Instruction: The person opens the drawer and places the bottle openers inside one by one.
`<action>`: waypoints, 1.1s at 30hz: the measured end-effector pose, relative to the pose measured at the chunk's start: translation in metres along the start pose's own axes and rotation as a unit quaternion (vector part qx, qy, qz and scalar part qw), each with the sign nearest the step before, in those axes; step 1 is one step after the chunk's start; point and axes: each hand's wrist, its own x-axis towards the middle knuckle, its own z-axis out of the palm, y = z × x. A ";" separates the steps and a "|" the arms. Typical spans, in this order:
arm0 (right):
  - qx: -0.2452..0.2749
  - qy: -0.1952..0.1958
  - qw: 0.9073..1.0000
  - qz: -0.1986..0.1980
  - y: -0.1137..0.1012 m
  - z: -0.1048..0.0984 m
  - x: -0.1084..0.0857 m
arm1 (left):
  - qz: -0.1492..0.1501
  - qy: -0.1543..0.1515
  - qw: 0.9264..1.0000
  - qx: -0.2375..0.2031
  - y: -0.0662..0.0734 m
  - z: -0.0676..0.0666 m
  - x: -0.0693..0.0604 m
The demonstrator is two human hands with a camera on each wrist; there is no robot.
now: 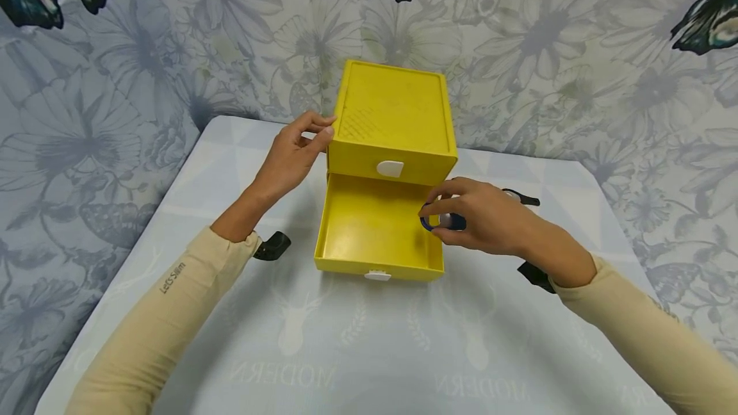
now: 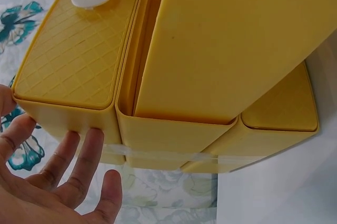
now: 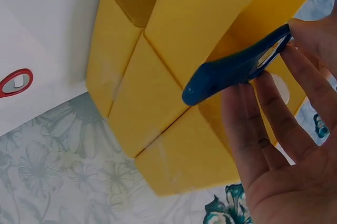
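Note:
A yellow drawer unit point(image 1: 394, 111) stands at the back of the table, with one drawer point(image 1: 375, 226) pulled out below the top one; the part of its inside that shows is bare. My left hand point(image 1: 294, 155) rests on the unit's upper left side; in the left wrist view its fingertips touch the side of the top section point(image 2: 68, 113). Over the open drawer's right edge, my right hand point(image 1: 490, 216) pinches a dark blue object with a ring-shaped end point(image 3: 231, 71) between thumb and fingers.
Behind my right hand a small dark-handled thing point(image 1: 521, 197) lies on the table. In the right wrist view a red ring-shaped item point(image 3: 17, 82) lies left of the unit. The patterned cloth wall point(image 1: 259, 37) rises just behind the table.

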 end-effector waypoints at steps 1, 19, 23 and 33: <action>-0.002 0.000 1.000 -0.008 -0.002 -0.001 0.003 | -0.001 0.001 1.000 0.000 0.000 -0.001 0.000; 0.024 -0.013 0.997 -0.069 -0.021 0.011 0.050 | 0.011 0.007 1.000 -0.005 0.000 0.000 0.000; 0.019 -0.044 0.996 -0.074 -0.026 0.016 0.063 | 0.007 0.010 1.000 -0.004 0.001 0.000 0.001; 0.024 -0.106 0.992 -0.069 -0.030 0.029 0.092 | 0.001 0.008 1.000 -0.008 -0.001 0.001 0.000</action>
